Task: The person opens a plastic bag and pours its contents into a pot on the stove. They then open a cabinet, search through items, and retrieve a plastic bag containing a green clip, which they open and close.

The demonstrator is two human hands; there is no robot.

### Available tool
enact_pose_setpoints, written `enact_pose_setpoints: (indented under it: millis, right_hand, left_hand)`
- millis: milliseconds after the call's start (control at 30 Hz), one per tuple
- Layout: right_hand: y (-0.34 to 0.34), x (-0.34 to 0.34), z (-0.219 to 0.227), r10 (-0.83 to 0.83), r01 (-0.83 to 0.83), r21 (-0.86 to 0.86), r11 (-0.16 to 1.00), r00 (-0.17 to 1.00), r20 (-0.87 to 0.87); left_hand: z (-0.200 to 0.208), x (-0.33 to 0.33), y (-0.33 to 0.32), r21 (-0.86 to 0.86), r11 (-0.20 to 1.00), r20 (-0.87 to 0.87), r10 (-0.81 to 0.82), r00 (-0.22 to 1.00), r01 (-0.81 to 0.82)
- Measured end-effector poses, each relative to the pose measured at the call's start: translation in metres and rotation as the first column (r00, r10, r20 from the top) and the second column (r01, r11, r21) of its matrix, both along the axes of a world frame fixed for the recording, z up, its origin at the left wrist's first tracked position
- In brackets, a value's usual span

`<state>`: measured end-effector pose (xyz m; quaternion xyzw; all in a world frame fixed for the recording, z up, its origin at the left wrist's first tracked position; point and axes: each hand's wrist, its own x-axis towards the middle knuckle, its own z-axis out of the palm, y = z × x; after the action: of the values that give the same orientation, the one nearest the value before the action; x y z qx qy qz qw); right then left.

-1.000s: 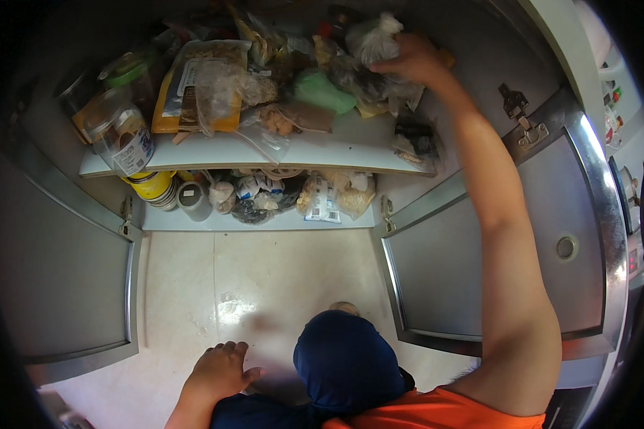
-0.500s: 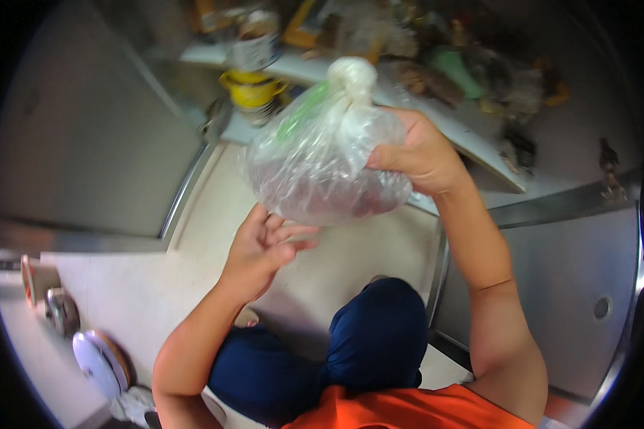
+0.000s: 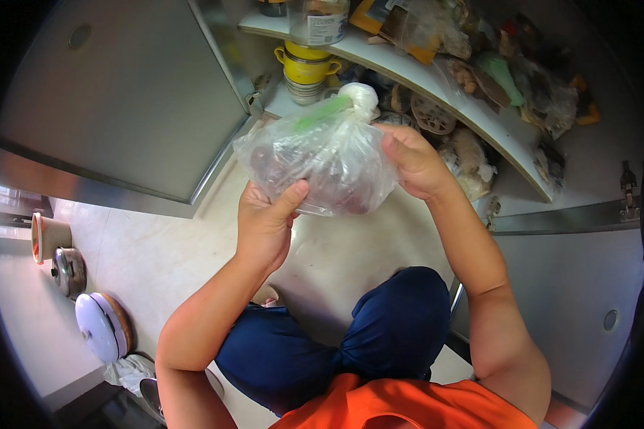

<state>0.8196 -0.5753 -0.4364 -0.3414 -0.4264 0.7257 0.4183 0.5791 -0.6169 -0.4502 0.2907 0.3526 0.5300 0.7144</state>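
A clear plastic bag (image 3: 322,161), twisted into a knot at its top, hangs between my two hands over the floor. Dark reddish contents show dimly through the film, too blurred by it to name, and a green patch marks its upper side. My left hand (image 3: 268,218) grips the bag's lower left edge, thumb on top and fingers underneath. Around the upper right side, close below the knot, my right hand (image 3: 415,161) is closed on the plastic; some of its fingers are hidden behind the bag.
Ahead, an open cupboard has a white shelf (image 3: 401,71) with a jar (image 3: 318,21) and several packets. Yellow two-handled pots (image 3: 308,68) sit on stacked bowls below. Cupboard doors stand open at left (image 3: 114,100) and right (image 3: 572,300). A lidded pot (image 3: 68,272) is far left.
My left hand has come up from below the bag and now grips its lower left edge. The bag has shifted slightly down, still in my right hand; the view has turned a little.
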Motion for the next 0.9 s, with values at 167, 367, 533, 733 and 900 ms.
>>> enact_pose_setpoints:
  millis: [167,367,533,733,900]
  right_hand:
    - [0.011,-0.012,-0.005,-0.103,0.104,0.044,0.994,0.994,-0.017]
    - [0.019,-0.025,-0.012,-0.120,0.110,0.183,0.977,0.992,0.044]
    - [0.015,-0.010,0.002,0.016,-0.003,0.241,0.971,0.998,-0.056]
    - [0.011,0.018,0.015,0.013,-0.029,0.402,0.915,0.999,0.044]
    - [0.010,0.026,0.017,0.068,0.055,0.413,0.909,0.958,-0.279]
  left_hand:
    - [0.008,-0.005,-0.007,0.176,0.983,-0.206,0.087,0.975,-0.051]
    - [0.012,-0.005,-0.012,0.367,0.929,-0.175,0.126,0.976,-0.054]
    - [0.001,-0.016,-0.005,0.213,0.976,-0.309,0.116,0.944,-0.050]
    - [-0.025,-0.027,0.008,0.156,0.986,-0.073,0.073,0.995,-0.061]
    - [-0.031,-0.033,0.017,0.105,0.990,-0.035,0.102,0.994,-0.098]
